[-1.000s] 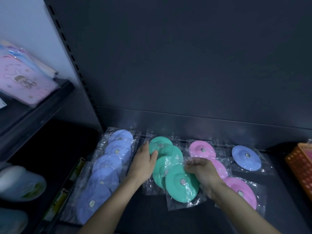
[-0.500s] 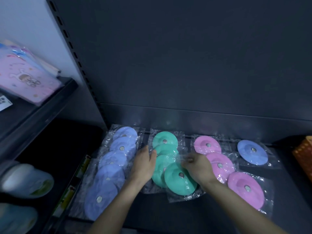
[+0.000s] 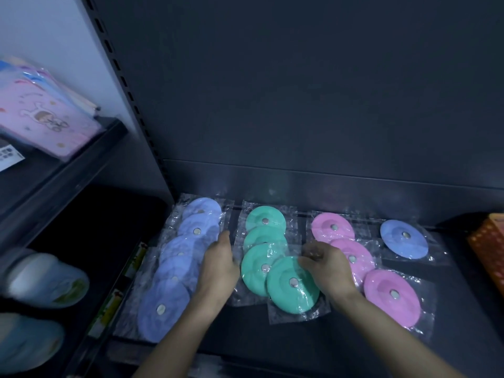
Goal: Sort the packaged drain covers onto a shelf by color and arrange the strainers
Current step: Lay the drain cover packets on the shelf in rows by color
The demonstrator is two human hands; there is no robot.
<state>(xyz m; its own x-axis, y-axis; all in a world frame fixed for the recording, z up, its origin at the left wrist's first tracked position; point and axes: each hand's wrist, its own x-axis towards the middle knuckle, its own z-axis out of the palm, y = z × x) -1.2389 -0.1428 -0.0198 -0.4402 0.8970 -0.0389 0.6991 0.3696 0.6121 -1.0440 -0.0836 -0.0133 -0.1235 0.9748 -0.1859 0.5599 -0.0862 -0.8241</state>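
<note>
Packaged round drain covers lie in columns on a dark shelf (image 3: 450, 301). Several lavender-blue covers (image 3: 177, 257) overlap on the left, several green covers (image 3: 266, 222) in the middle, three pink covers (image 3: 391, 298) to the right, and a single blue cover (image 3: 404, 239) at the far right. My left hand (image 3: 219, 264) rests flat between the blue and green columns, fingers together, holding nothing. My right hand (image 3: 326, 264) pinches the clear wrapper at the upper right edge of the nearest green cover (image 3: 291, 286), which lies on the shelf.
An orange perforated basket (image 3: 488, 246) stands at the right edge. Pink printed packs (image 3: 46, 124) lie on an upper side shelf to the left. Pale rounded packaged items (image 3: 41, 276) sit at lower left. The shelf's dark back panel rises behind the covers.
The view has shifted left and closer. My left hand slid off the green column to its left side. My right hand stays on the nearest green cover's wrapper.
</note>
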